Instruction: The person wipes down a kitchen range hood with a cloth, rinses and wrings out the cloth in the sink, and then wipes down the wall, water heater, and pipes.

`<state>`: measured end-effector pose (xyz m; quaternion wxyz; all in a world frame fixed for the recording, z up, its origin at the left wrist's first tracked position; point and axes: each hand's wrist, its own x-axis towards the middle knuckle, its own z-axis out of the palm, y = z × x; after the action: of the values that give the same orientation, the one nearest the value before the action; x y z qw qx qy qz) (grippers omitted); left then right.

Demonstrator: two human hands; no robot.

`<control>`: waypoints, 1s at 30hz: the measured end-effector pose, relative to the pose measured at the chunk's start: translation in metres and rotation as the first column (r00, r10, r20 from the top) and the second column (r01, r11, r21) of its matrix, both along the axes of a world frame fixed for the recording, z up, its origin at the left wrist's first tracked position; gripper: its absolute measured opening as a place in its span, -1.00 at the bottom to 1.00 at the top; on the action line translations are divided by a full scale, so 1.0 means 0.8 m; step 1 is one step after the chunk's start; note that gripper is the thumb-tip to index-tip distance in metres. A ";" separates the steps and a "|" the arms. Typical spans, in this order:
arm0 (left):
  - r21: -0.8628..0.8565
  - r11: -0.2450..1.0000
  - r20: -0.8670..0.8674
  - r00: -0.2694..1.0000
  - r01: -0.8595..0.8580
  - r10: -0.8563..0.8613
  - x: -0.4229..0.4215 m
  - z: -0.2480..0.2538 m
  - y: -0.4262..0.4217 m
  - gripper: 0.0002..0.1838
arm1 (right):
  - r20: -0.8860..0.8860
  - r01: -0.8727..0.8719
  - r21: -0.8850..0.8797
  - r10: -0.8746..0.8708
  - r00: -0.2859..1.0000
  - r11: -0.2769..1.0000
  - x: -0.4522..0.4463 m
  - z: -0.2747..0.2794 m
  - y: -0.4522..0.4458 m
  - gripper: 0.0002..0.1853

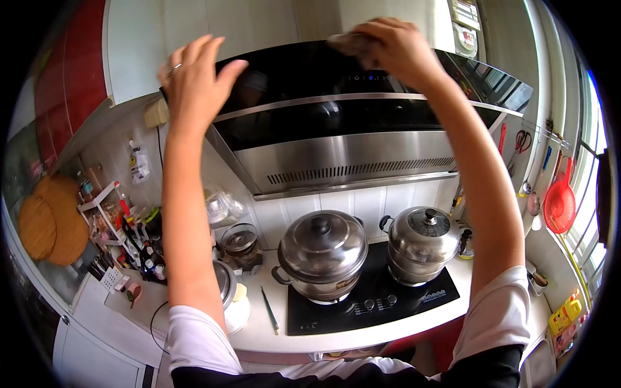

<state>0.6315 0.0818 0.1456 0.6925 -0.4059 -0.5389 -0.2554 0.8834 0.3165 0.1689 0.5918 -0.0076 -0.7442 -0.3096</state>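
Both my arms reach up to a black glass range hood [284,74] above the stove. My right hand [400,50] is closed around a crumpled greyish cloth [349,45], held against or just in front of the hood's upper panel; I cannot tell if it touches. Small lit touch icons show just below the cloth. My left hand [199,81] is raised by the hood's left end with its fingers stretched and thumb apart, holding nothing. A ring is on one of its fingers.
Below, a large lidded steel pot [322,249] and a smaller one [424,242] stand on the black gas stove [381,310]. A green pen-like stick [269,310] lies on the counter. Bottles [152,258] crowd the left. A red strainer [559,204] hangs by the window.
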 end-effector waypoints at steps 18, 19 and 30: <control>0.168 0.969 0.176 0.973 -0.180 0.151 -0.056 -0.021 0.010 -0.68 | -0.197 0.318 -0.299 -0.384 0.902 0.900 0.097 -0.023 0.070 -0.61; 0.189 0.950 0.234 0.951 -0.248 0.202 -0.041 -0.019 0.016 -0.68 | -0.209 0.307 -0.351 -0.394 0.895 0.885 0.105 -0.021 0.068 -0.61; -0.030 0.995 -0.082 0.992 0.093 -0.095 0.221 -0.007 0.196 -0.71 | -0.236 0.209 -0.134 -0.236 0.943 0.969 0.091 -0.033 0.057 -0.71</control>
<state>0.8086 0.2384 0.1398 0.6961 -0.4503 -0.4932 -0.2636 0.9561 0.3622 0.1428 0.6406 -0.1623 -0.6736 -0.3310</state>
